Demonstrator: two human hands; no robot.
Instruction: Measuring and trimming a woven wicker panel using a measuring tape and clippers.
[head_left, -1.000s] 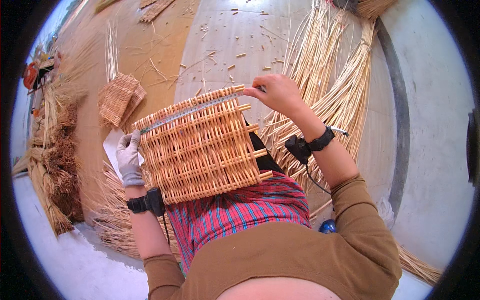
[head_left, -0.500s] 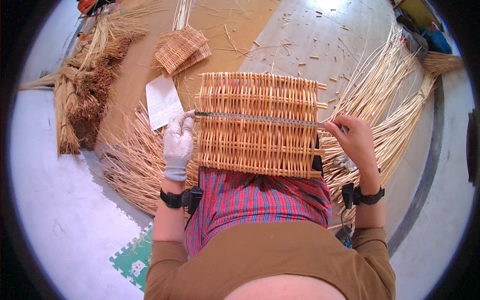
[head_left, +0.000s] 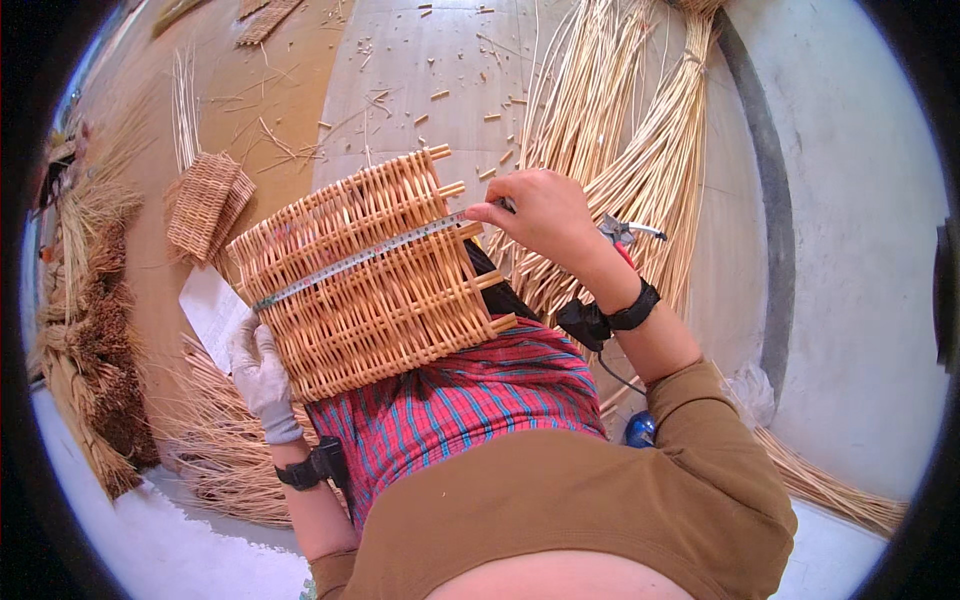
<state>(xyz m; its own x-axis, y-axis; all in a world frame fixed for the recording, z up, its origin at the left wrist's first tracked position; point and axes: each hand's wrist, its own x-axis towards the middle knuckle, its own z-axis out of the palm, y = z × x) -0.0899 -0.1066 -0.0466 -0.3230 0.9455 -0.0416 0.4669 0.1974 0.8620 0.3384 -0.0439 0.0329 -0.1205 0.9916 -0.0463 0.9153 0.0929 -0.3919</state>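
A woven wicker panel [head_left: 370, 275] lies tilted over my lap, its stake ends sticking out at the right. A narrow tape measure [head_left: 365, 257] is stretched across the panel from its left edge to its right edge. My left hand [head_left: 262, 375], in a whitish glove, is closed at the left edge, where the tape ends; the panel partly hides its fingertips. My bare right hand [head_left: 545, 212] pinches the other end of the tape by the protruding stakes. A checked red and blue cloth [head_left: 460, 385] covers my lap beneath the panel.
Long peeled rods [head_left: 640, 150] lie in bundles at the right, with red-handled cutters [head_left: 620, 238] over them. Two smaller woven panels [head_left: 205, 205] and a paper sheet [head_left: 212, 310] are on the left. Brown bundles [head_left: 95, 340] line the far left; cut rod pieces dot the floor.
The view has swung to the right. The panel and tape now slant, right end higher, and both hands have moved with them, still at opposite ends. The cutters have come into sight.
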